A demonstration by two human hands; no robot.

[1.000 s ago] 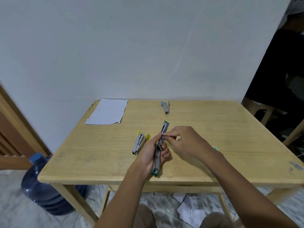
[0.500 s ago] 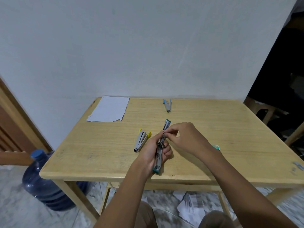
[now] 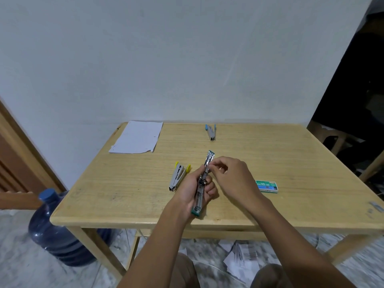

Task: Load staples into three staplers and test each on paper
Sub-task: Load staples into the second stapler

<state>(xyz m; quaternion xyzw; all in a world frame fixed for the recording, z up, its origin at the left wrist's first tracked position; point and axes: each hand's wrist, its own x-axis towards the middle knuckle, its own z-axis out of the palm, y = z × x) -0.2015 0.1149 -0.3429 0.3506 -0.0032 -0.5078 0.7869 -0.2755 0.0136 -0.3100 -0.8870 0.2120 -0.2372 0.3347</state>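
Green-tipped stapler (image 3: pixel 200 194) (swung fully open) points away.

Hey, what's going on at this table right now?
A person is working on a green stapler, swung open flat over the table. The left hand grips its middle while the right hand pinches at its upper half; any staples there are too small to make out. A yellow stapler lies just left of the hands, a blue stapler farther back, paper at the far left corner and a staple box to the right, none of them touched.
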